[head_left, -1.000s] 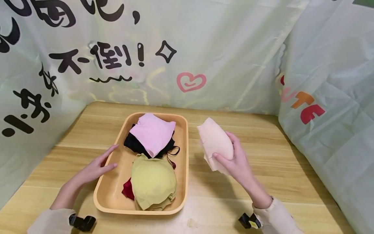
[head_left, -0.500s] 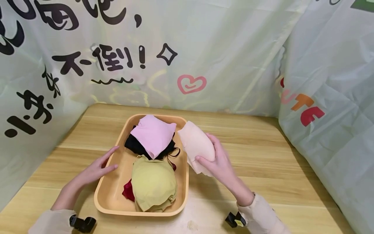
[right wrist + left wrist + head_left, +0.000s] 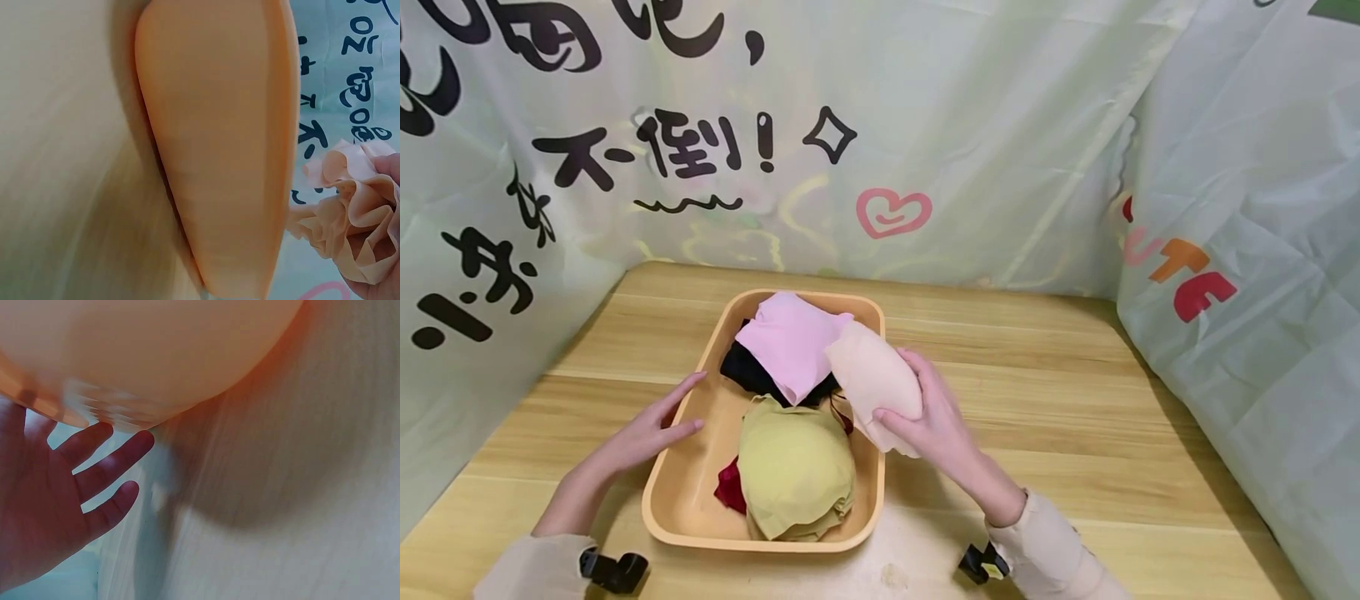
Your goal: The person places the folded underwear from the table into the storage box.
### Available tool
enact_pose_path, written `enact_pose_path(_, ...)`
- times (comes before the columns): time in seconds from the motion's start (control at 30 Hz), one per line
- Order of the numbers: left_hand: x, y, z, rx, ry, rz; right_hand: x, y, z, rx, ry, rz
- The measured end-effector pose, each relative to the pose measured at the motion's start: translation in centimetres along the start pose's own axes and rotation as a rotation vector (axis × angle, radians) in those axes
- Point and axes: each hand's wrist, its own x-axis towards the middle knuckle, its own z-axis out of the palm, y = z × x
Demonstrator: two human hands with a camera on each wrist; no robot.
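My right hand (image 3: 936, 421) grips a folded pale peach bra (image 3: 876, 379) over the right rim of an orange plastic tray (image 3: 760, 546). The bra's layered, ruffled edges (image 3: 369, 219) show in the right wrist view. Resting at the tray's left rim, my left hand (image 3: 640, 437) has its fingers extended; they spread beside the tray wall (image 3: 156, 350) in the left wrist view. Inside the tray, a lilac folded bra (image 3: 790, 342) lies on a black strappy one (image 3: 745, 367). Nearer me sits a yellow-green bra (image 3: 797, 471), with red fabric (image 3: 730, 487) partly hidden beneath it.
The tray stands on a wooden table (image 3: 1037, 433). A pale printed cloth (image 3: 1000, 142) hangs behind the table and along both sides. Each sleeve cuff carries a small black device, such as the one (image 3: 613, 571) at the left wrist.
My right hand has carried the peach bra leftward, from beside the tray to over its right rim, where it now overlaps the lilac bra in view. My left hand has stayed put.
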Motion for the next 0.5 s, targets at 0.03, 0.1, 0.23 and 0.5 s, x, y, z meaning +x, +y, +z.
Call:
enact_pose_path(0.03, 0.0, 0.0, 0.0, 0.003, 0.001, 0.001, 0.0, 0.0, 0.2, -0.009, -0.012, -0.008)
enact_pose_path(0.1, 0.1, 0.0, -0.1, 0.011, 0.0, 0.0, -0.1, 0.0, 0.5, -0.036, -0.034, -0.03)
enact_pose_path(0.23, 0.1, 0.1, -0.1, 0.015, -0.002, -0.011, -0.3, -0.1, 1.4, -0.102, -0.078, -0.091)
enact_pose_path(0.5, 0.0, 0.1, 0.0, 0.017, 0.001, -0.018, -0.3, -0.6, 3.2, -0.163, -0.142, -0.206)
